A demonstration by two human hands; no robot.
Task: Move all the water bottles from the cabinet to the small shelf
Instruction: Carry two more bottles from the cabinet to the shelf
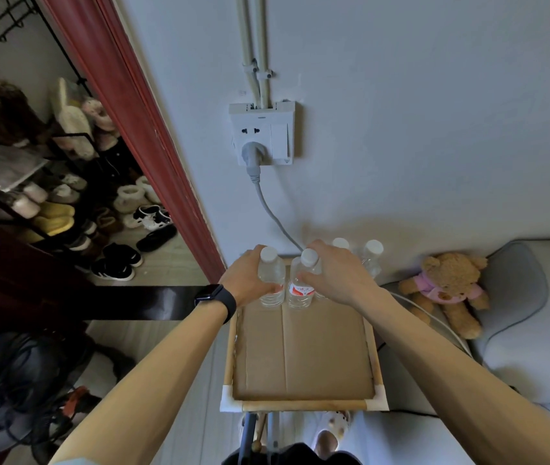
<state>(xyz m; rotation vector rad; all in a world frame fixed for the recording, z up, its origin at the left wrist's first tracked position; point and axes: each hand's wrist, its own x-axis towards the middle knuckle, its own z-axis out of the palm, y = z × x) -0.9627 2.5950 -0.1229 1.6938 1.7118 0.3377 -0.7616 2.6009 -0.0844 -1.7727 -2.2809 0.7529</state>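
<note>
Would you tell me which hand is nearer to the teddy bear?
Right. The right hand, gripping one bottle, is just left of the teddy bear; the left hand grips another bottle farther left.

Pale grey wall (pixel 401 112), white socket (pixel 263 134) with grey cable (pixel 272 213) plugged in, two pipes (pixel 255 45) above, dark red door frame (pixel 126 95), shoe rack (pixel 72 134) and shoes (pixel 114 265) on pale wood floor (pixel 173 263), grey sofa (pixel 528 330), teddy bear (pixel 448 286)

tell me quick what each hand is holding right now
Left hand: grips the left water bottle.
Right hand: grips the right water bottle.
</note>
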